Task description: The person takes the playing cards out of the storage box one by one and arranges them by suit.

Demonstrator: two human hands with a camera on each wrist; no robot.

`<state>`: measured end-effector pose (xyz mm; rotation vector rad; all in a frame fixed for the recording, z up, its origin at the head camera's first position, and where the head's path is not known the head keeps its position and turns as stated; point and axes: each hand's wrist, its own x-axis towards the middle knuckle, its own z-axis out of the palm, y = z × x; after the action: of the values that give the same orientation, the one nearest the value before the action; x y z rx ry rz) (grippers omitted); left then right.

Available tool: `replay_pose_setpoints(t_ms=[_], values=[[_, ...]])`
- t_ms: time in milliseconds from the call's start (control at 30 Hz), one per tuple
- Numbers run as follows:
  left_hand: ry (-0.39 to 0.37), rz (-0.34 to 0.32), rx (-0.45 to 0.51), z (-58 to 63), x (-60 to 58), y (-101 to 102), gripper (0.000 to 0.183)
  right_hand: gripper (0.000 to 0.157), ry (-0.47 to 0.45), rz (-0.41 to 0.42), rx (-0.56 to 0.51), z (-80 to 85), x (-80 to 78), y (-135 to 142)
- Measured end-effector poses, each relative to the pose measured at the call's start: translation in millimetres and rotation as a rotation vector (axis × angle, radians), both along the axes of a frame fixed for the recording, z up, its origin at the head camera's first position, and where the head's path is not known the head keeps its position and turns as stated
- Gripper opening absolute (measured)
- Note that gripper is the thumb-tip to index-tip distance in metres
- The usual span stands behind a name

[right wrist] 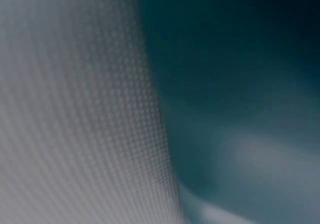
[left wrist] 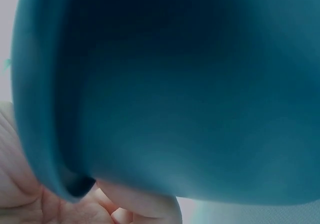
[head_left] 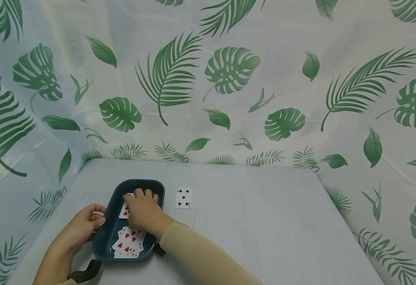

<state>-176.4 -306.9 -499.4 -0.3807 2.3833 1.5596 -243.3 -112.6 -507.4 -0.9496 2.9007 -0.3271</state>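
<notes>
A dark blue tray with raised walls stands at the left of the table. My left hand grips its left rim between thumb and fingers; the left wrist view shows the tray's wall up close, with fingers below it. Inside, my right hand reaches down over a red-suited playing card in the far part. Its fingertips are partly hidden, so a pinch on the card cannot be made out. Nearer me in the tray lies an overlapping pile of heart playing cards.
A spade playing card lies face up on the white-covered table, right of the tray. Behind and at both sides hangs a white cloth with green leaf prints. Dark straps sit at the wrists.
</notes>
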Motion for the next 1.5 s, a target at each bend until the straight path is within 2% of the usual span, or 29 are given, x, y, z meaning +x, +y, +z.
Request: replay_pose_setpoints(t_ms=[133,333,733,1100,1500], values=[[0.005,0.0,0.005,0.9,0.4,0.9,0.033,0.074,0.001,0.012,-0.001,2.8,1.5,1.0],[0.0,0.0,-0.005,1.0,0.6,2.0,0.034,0.077,0.026,0.033,0.015,-1.8,0.5,-0.4],[-0.009,0.001,0.0,2.5,0.2,3.2,0.033,0.076,0.052,0.092,-0.054,4.5,0.6,3.1],[-0.027,0.01,-0.007,0.0,-0.5,2.2,0.032,0.077,0.015,0.083,-0.119,7.3,4.8,2.7],[-0.021,0.012,0.007,-0.9,-0.4,1.2,0.032,0.079,-0.027,0.094,-0.193,13.5,8.7,16.7]])
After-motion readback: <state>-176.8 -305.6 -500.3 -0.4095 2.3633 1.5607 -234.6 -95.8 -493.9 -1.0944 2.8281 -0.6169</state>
